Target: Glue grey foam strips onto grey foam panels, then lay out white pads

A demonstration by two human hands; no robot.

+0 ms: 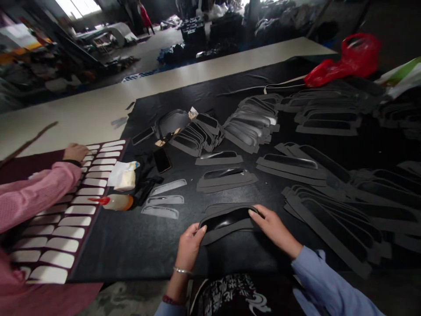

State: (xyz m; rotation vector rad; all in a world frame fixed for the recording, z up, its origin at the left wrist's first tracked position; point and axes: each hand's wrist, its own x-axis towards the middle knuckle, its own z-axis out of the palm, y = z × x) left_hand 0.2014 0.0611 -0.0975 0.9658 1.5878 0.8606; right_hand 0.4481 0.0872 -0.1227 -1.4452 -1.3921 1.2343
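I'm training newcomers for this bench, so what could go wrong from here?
The dark piece is held near both ends by the left hand and right hand; uneven pressure might bend it.

The bottle lies on its side, its red nozzle towards the pale pieces; if it leaks, it could mark them.

The right sleeve looks close to the fanned pieces and might drag some askew.

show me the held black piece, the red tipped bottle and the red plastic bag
Black piece [229, 219], head view: glossy middle
Bottle [118, 202], head view: pale body
Red plastic bag [362, 58], head view: bulging part
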